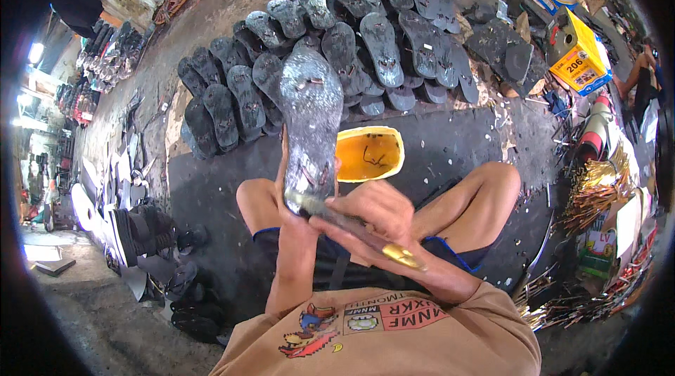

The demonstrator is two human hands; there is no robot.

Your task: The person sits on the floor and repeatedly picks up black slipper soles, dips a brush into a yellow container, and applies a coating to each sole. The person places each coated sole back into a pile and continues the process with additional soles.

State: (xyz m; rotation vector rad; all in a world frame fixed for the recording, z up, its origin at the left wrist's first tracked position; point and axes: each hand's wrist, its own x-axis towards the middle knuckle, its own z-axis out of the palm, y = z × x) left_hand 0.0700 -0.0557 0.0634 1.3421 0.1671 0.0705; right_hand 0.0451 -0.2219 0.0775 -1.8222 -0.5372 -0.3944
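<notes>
A dark grey sandal sole (pixel 310 109) with a glossy wet surface is held upright in front of me, heel end down. My left hand (pixel 284 178) grips it from behind at its lower part, mostly hidden by the sole. My right hand (pixel 370 211) holds a brush (pixel 351 223) with a dark shaft and a yellow handle end, its bristle tip touching the sole's lower end. Just behind the sole stands a yellow tub of glue (pixel 368 154) on the ground between my knees.
Several grey soles (pixel 365 46) lie spread in overlapping rows on the ground ahead. A yellow box (pixel 583 60) and cartons stand at the right, with gold strips (pixel 598 193) piled below them. Stacked soles (pixel 133 235) sit at my left.
</notes>
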